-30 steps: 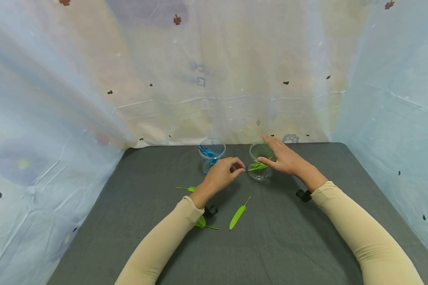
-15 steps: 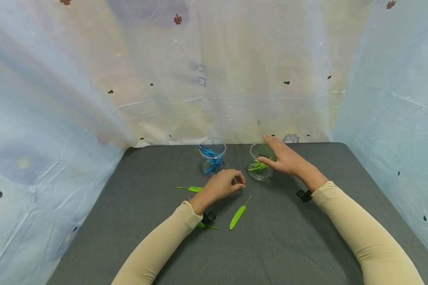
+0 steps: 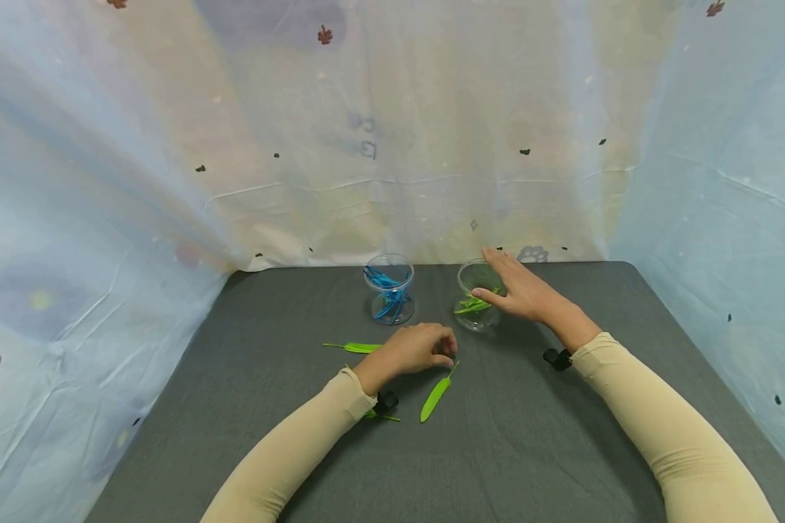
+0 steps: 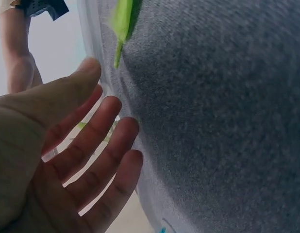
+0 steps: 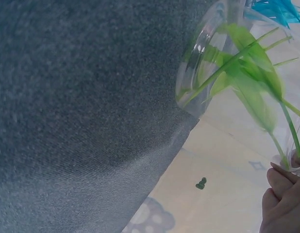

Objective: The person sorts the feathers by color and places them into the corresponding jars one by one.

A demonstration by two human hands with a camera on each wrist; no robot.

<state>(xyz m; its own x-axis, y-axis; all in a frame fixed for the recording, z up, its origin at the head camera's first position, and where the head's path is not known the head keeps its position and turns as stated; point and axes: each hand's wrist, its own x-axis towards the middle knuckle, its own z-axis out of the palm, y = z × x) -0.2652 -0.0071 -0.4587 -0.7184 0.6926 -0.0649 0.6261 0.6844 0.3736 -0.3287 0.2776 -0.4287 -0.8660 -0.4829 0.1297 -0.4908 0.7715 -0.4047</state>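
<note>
Just above the table, my left hand (image 3: 421,347) has its fingers loosely bent and holds nothing. Its fingertips are close to the quill of a green feather (image 3: 436,398), which the left wrist view shows apart from the thumb. My right hand (image 3: 528,290) grips a clear cup (image 3: 477,324) near its rim, thumb in front and fingers behind. Several green feathers (image 5: 252,87) lie inside that cup. Another green feather (image 3: 362,348) is left of my left hand. A further green feather (image 3: 389,418) is partly hidden by my left wrist.
A second clear cup (image 3: 402,319) stands at the back, left of the first, with blue feathers (image 3: 384,279) in it. The dark grey tabletop (image 3: 536,436) ends at a patterned curtain (image 3: 419,145) behind, with more curtain on both sides.
My left hand has come down and nearer, from between the two cups to the quill of the near green feather. The right hand and its cup stay put.
</note>
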